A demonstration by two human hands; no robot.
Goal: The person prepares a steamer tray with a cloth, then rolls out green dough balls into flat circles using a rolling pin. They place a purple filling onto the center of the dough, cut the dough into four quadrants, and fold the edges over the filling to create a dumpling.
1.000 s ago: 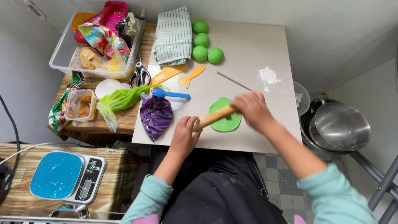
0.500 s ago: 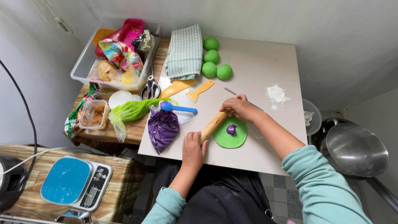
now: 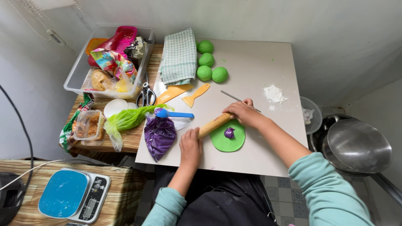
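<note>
Holding a wooden rolling pin: right hand clenched on its far end, left hand pressing flat; green dough disc just beneath.

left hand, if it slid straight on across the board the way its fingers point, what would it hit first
The left hand points up the board, away from the person. Right ahead lies the near end of the wooden rolling pin, which it seems to touch already. Past that, probably the orange scraper, though the exact line is uncertain.
</note>
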